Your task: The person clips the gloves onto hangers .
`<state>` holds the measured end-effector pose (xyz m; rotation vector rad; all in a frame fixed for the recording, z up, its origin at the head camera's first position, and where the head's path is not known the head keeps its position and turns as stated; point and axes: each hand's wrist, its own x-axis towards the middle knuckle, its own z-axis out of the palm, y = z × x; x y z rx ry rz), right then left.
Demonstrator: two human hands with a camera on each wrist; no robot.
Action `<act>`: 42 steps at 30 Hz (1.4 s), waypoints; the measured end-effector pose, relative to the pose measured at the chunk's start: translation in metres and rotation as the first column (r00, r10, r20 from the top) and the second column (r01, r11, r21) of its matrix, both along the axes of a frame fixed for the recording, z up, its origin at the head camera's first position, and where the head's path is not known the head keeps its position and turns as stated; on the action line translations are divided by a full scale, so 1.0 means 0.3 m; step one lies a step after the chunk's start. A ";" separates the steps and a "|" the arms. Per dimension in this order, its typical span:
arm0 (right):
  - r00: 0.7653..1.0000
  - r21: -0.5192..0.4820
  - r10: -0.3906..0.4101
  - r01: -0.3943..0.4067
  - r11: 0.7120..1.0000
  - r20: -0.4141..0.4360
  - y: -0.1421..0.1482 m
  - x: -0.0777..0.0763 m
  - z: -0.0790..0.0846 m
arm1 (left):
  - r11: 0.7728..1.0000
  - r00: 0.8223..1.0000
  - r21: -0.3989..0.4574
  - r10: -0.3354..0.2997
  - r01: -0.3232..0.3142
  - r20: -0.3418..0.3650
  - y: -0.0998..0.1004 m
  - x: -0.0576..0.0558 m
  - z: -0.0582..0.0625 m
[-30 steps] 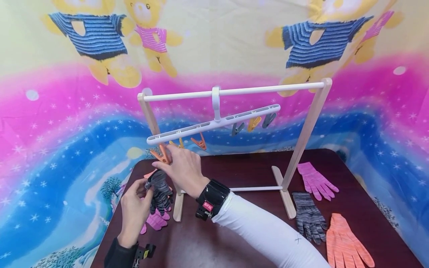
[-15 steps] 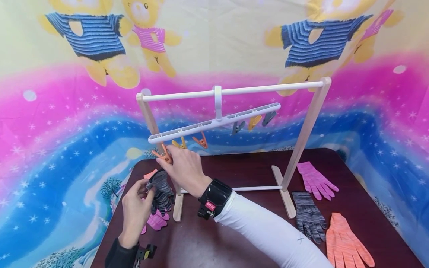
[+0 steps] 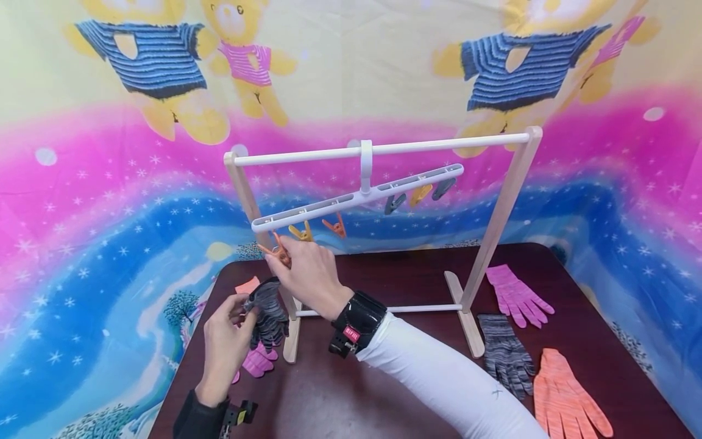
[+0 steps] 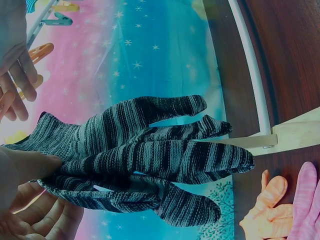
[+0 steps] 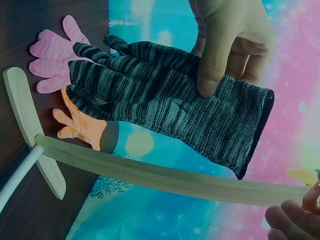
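Observation:
In the head view my left hand [image 3: 223,344] pinches a black-and-grey striped knit glove [image 3: 269,314] near its cuff. The glove's fingers hang downward; in the left wrist view the thumb lies on the glove [image 4: 130,145] with the other fingers beneath. My right hand [image 3: 312,274] grips an orange clothespin [image 3: 282,253] at the left end of a white hanger [image 3: 323,208], just above the glove's cuff. The hanger hooks over the rack's white rail [image 3: 455,146] and tilts down to the left. Part of the orange clothespin is hidden behind the right hand.
More clothespins hang along the bar, including a yellow one [image 3: 300,233] and a grey one [image 3: 444,188]. At right on the dark table [image 3: 373,378] lie pink [image 3: 518,296], striped [image 3: 506,356] and orange [image 3: 567,393] gloves. Another pink glove [image 3: 258,361] lies behind the held one.
The hanger has slid slightly right along the rail, its left end rising a little. Both hands have shifted a little right, with the clothespin and the striped glove.

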<state>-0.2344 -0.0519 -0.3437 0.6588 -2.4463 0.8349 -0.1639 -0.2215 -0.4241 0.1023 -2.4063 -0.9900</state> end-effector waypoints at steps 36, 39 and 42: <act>0.996 -0.178 0.091 -0.089 0.980 0.002 0.028 -0.036 -0.012 | 0.968 0.965 0.178 -0.207 0.178 0.158 0.029 -0.041 0.003; 0.994 -0.201 0.110 -0.105 0.974 0.015 0.030 -0.037 -0.012 | 0.960 0.959 0.205 -0.226 0.190 0.171 0.031 -0.042 0.007; 0.990 -0.233 0.136 -0.125 0.964 0.033 0.032 -0.037 -0.014 | 0.948 0.952 0.242 -0.252 0.206 0.176 0.033 -0.044 0.010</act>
